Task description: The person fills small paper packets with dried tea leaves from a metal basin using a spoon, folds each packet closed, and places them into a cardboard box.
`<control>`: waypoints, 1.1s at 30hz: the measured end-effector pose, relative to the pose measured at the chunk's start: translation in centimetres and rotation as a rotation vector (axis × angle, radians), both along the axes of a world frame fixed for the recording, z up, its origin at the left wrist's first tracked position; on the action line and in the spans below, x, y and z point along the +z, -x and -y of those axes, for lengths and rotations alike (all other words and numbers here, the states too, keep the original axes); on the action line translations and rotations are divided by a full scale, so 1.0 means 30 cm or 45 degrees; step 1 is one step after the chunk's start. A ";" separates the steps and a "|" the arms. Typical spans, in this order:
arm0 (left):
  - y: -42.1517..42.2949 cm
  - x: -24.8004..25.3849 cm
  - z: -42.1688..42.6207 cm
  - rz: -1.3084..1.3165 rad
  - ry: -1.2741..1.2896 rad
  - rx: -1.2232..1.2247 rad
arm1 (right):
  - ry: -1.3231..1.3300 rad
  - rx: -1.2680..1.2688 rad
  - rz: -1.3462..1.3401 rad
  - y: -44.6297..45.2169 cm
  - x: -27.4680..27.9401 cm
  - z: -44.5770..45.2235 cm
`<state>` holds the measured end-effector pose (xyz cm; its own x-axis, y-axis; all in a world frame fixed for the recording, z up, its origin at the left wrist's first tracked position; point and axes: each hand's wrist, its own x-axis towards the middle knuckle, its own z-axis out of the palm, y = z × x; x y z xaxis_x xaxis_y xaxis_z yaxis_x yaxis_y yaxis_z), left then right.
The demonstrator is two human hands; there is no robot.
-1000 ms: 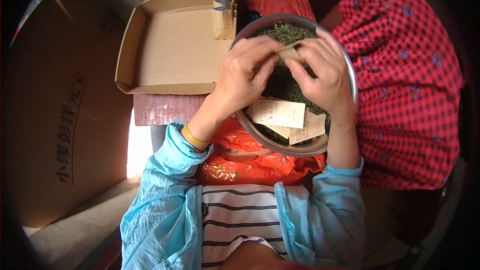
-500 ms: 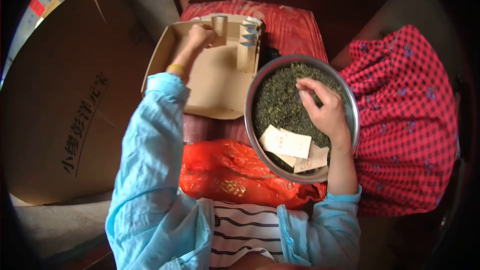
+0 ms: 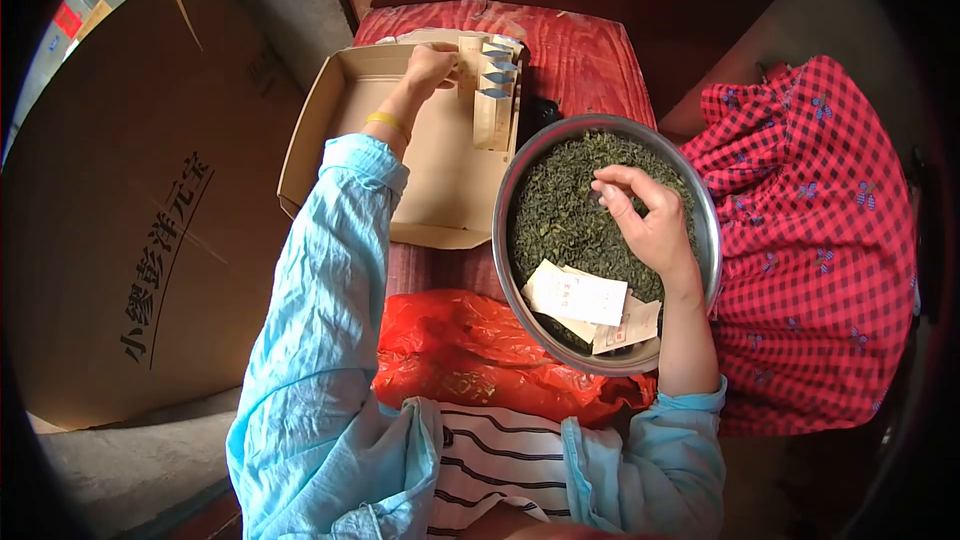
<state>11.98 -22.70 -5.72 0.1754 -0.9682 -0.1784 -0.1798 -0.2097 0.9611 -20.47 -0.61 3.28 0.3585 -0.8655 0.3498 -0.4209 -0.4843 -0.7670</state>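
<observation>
My left hand (image 3: 432, 68) is over the far part of a shallow cardboard box (image 3: 400, 180). Its fingers are closed on a small brown paper packet (image 3: 467, 75), upright beside a row of similar paper packets (image 3: 491, 125). Those stand along the box's right side, their tops gaping with bluish insides. Over a round metal basin (image 3: 507, 275) of dark green dried leaves (image 3: 560, 205) is my right hand (image 3: 650, 220). Its thumb and fingers are bent together; whether they pinch any leaves is hidden. Flat printed paper packets (image 3: 590, 297) lie on the leaves near the basin's front edge.
Red plastic bags (image 3: 450, 340) lie between my body and the box. A red checked cloth (image 3: 810, 260) is to the right of the basin. On the left leans a large cardboard sheet (image 3: 120, 210) with black writing. A red-covered surface (image 3: 590, 60) supports the box.
My left hand has moved right with the paper packet, bringing it up against the row of packets. The right hand stays nearly still over the leaves. The view has shifted slightly.
</observation>
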 end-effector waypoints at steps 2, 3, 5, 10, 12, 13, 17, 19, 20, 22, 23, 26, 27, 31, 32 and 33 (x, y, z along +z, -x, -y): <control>0.004 0.012 0.008 -0.022 0.034 -0.026 | -0.077 -0.016 0.013 0.003 -0.005 0.007; 0.009 0.018 0.011 -0.020 0.038 -0.031 | -0.099 -0.008 0.057 0.008 -0.025 0.019; 0.024 0.027 0.029 0.261 0.076 -0.002 | -0.107 0.001 0.097 0.014 -0.037 0.023; 0.047 -0.029 0.120 0.346 0.171 0.106 | -0.209 -0.010 0.164 0.028 -0.032 0.035; 0.061 -0.046 0.119 0.325 0.144 0.200 | -0.229 -0.020 0.171 0.032 -0.039 0.033; 0.067 -0.046 0.103 0.328 0.137 0.194 | -0.225 -0.022 0.166 0.033 -0.040 0.036; 0.070 -0.054 0.067 0.343 0.107 0.210 | -0.241 -0.033 0.151 0.035 -0.038 0.041; 0.061 -0.059 0.057 0.366 0.180 0.227 | -0.253 -0.028 0.149 0.038 -0.035 0.042; 0.053 -0.051 0.058 0.404 0.187 0.230 | -0.284 -0.041 0.164 0.041 -0.036 0.047; 0.029 -0.069 0.082 0.394 0.262 0.251 | -0.323 -0.082 0.190 0.053 -0.057 0.064; 0.003 -0.083 0.124 0.394 0.278 0.237 | -0.324 -0.100 0.151 0.057 -0.056 0.074; -0.027 -0.071 0.118 0.406 0.330 0.177 | -0.311 -0.120 0.121 0.093 -0.090 0.098; -0.025 -0.052 0.120 0.408 0.312 0.200 | -0.302 -0.123 0.133 0.101 -0.095 0.103; -0.026 0.042 0.046 0.515 0.159 0.171 | -0.327 -0.122 0.145 0.122 -0.092 0.113; -0.018 0.058 0.023 0.570 0.059 0.088 | -0.321 -0.120 0.147 0.120 -0.085 0.113; -0.006 0.075 0.006 0.624 -0.043 0.001 | -0.324 -0.111 0.139 0.118 -0.078 0.108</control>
<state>12.16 -22.89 -3.47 0.2474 -0.9631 -0.1063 -0.6091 -0.2399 0.7559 -24.01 -3.85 0.94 0.2510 -0.9564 0.1494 -0.3610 -0.2357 -0.9023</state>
